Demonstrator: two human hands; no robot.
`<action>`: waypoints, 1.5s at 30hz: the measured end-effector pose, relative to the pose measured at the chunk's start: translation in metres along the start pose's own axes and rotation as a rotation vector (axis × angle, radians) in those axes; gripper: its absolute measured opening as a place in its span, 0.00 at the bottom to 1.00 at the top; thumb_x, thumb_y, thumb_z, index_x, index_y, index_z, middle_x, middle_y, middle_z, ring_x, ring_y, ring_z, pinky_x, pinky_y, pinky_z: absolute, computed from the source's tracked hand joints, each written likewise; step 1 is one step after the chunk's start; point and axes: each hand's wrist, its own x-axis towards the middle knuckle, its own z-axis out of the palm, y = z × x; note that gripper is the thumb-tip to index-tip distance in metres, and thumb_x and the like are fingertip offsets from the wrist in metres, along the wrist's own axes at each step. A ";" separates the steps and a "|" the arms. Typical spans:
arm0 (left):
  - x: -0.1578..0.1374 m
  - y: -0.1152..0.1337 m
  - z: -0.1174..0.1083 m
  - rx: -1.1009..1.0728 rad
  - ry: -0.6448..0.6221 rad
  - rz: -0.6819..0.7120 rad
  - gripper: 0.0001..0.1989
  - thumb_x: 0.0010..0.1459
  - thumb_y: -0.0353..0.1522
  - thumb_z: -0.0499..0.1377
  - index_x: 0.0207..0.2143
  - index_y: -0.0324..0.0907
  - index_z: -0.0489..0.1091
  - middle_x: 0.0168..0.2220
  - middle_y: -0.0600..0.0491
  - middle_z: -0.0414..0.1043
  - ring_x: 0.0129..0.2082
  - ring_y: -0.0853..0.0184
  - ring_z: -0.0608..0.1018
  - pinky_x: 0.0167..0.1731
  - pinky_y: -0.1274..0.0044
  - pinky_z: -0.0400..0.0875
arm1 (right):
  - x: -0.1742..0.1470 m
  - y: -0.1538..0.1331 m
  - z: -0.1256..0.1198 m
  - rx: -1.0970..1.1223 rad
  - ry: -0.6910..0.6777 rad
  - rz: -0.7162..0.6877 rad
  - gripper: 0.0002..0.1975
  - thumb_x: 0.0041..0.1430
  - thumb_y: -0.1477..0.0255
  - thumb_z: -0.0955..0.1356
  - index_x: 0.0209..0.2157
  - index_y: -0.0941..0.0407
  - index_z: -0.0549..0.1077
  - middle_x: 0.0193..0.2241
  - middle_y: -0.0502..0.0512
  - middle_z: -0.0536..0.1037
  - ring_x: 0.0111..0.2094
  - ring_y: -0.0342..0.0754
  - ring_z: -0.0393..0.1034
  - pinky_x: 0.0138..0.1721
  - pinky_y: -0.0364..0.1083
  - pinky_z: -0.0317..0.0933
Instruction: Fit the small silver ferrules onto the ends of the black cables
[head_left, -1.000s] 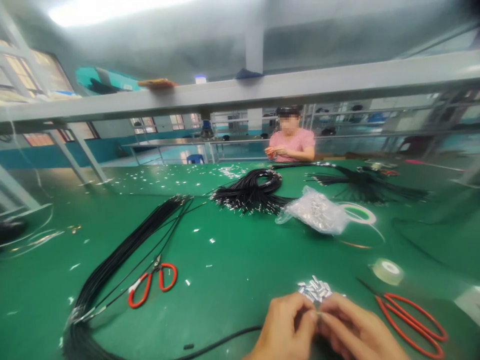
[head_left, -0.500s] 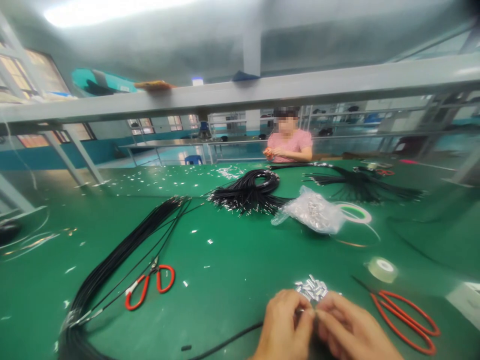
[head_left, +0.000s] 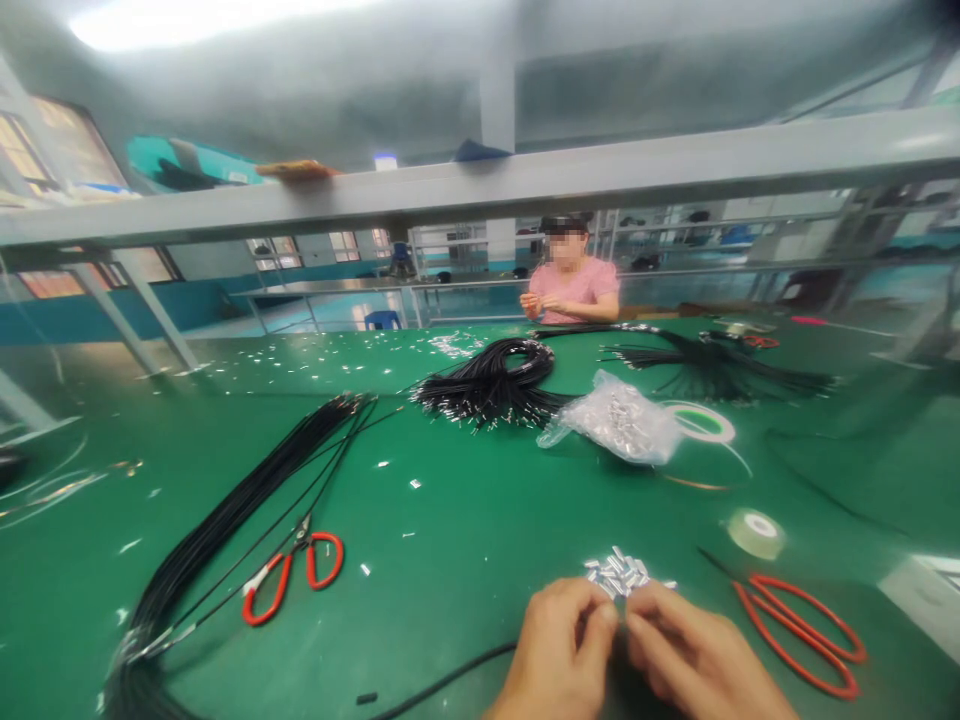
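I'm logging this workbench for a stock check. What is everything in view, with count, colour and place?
table: one, green, fills the lower view
cable bundle: one, black, left
coiled cables: one bundle, black, centre back
far cables: one bundle, black, right back
scissors: two, red; left, right
bag: one, clear, centre
tape rolls: two; green-white, pale
metal sleeves: small pile, silver, by the hands
co-worker: one, pink top, far side
left hand, right hand: fingertips together, bottom centre
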 end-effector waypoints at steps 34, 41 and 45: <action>0.014 -0.013 0.001 -0.344 -0.038 -0.131 0.10 0.57 0.36 0.53 0.27 0.39 0.64 0.22 0.56 0.63 0.24 0.69 0.65 0.26 0.79 0.58 | 0.027 0.059 -0.004 -0.861 0.303 -0.336 0.15 0.55 0.78 0.55 0.26 0.59 0.70 0.24 0.63 0.71 0.24 0.58 0.70 0.24 0.55 0.66; 0.018 -0.011 -0.008 -0.530 -0.060 -0.270 0.17 0.48 0.43 0.62 0.26 0.36 0.68 0.21 0.54 0.67 0.22 0.71 0.63 0.26 0.79 0.58 | 0.019 0.047 -0.005 -0.746 0.257 -0.293 0.12 0.56 0.77 0.56 0.27 0.56 0.68 0.25 0.57 0.73 0.25 0.52 0.70 0.26 0.48 0.66; 0.017 -0.014 -0.010 -0.580 -0.065 -0.251 0.17 0.49 0.43 0.64 0.26 0.37 0.71 0.22 0.55 0.70 0.23 0.72 0.67 0.28 0.80 0.59 | 0.015 0.025 -0.002 -0.173 0.234 -0.094 0.09 0.58 0.67 0.60 0.30 0.55 0.68 0.23 0.50 0.73 0.23 0.47 0.69 0.24 0.42 0.64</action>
